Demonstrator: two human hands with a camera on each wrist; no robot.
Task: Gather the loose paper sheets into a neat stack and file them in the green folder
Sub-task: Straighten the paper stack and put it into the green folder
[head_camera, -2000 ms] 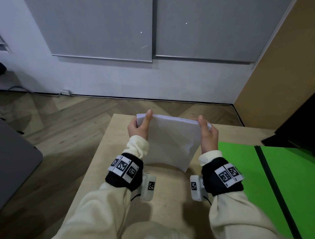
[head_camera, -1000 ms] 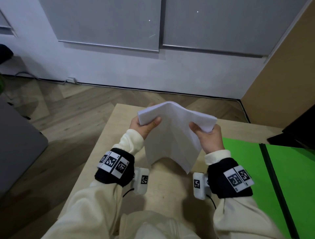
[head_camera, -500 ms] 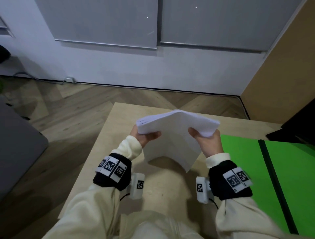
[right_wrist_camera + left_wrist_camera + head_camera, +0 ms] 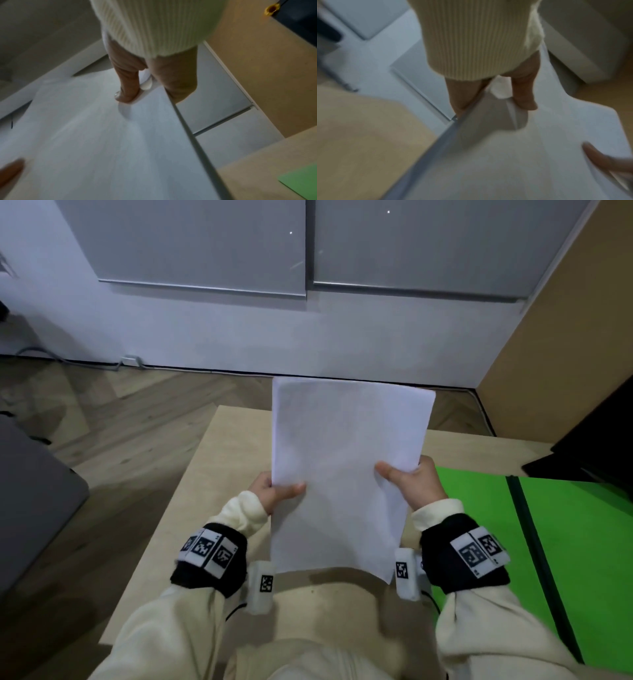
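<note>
The paper sheets (image 4: 346,470) are up in the air between our two hands, over the table (image 4: 219,474). They look flat and straight now, with the edges lined up in one neat pile. Half a second ago the pile was bent over like a little roof. Now it stands tall and smooth, so we think the tidy-up part is almost done. The next part is putting it in the folder.

The green folder (image 4: 582,542) lies open on the table, just to the right of our right hand. Nothing is in it yet, as far as we can see.

Two seconds ago we held the pile near its top corners. Now we hold it lower down, at the sides.

Our left hand (image 4: 274,493) pinches the left edge of the pile, with the thumb on the front and the fingers behind. Our right hand (image 4: 411,484) pinches the right edge the same way. In the wrist views things are blurry, but we can see each thumb pressing on the paper.
</note>
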